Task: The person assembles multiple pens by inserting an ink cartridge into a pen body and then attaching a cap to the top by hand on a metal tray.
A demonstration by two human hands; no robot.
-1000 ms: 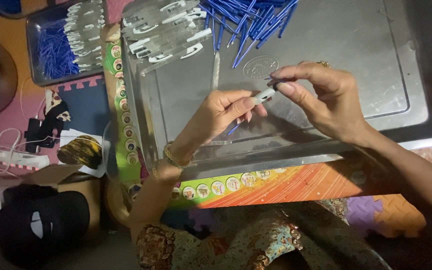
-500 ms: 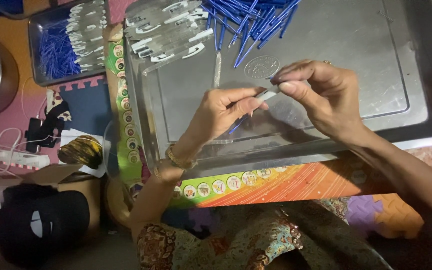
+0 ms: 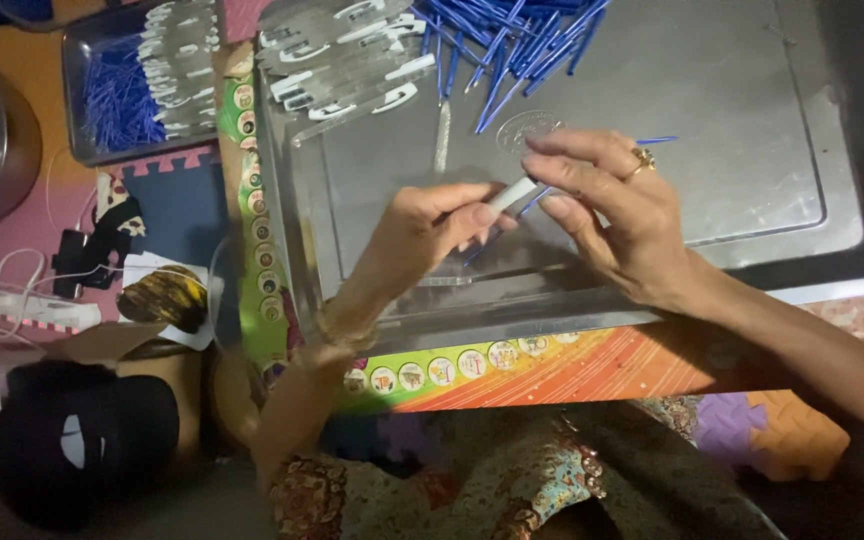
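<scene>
Head view showed me both hands meeting over the large metal tray [image 3: 752, 150], near the middle of the frame. My left hand [image 3: 422, 235] pinched a small white pen part [image 3: 512, 192] between thumb and forefinger, closed on it. My right hand [image 3: 612, 210] had its fingertips closed on the thin blue refill [image 3: 537, 200] that ran under the white part. I judged the two were held end to end so they could meet in one line. The long axis of the white part went from lower left to upper right, its free end pointing toward the right hand. Loose blue refills [image 3: 512, 40] lay in a heap at the upper edge, beside clear pen barrels with white clips [image 3: 342, 60], close within reach. A smaller tray [image 3: 82, 100] sat in the upper left.
</scene>
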